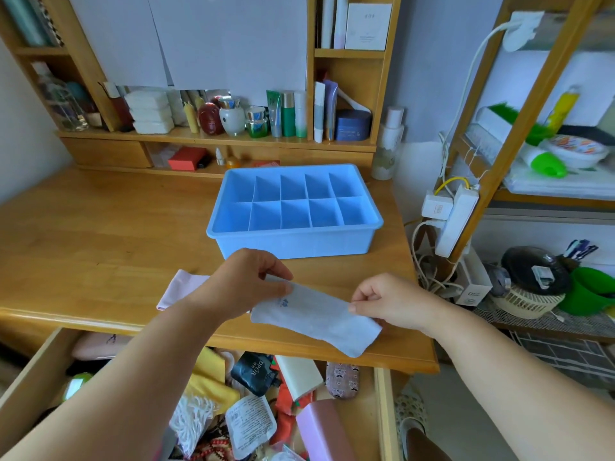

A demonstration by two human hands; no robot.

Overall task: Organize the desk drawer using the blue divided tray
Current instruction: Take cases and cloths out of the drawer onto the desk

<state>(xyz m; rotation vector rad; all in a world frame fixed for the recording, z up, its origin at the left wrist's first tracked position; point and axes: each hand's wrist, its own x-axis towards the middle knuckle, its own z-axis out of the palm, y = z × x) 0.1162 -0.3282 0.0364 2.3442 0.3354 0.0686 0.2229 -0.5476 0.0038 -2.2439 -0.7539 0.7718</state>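
Both hands pinch the pale cloth: left hand at one end, right hand at the other, stretching it flat, probably for folding. The tray sits just behind the cloth, compartments empty.

**Plastic, Cloth and Wood**

The blue divided tray looks like smooth, faintly glossy plastic. The pale grey sock is soft, matt knit cloth. The desk and open drawer are smooth, satin-finished wood.
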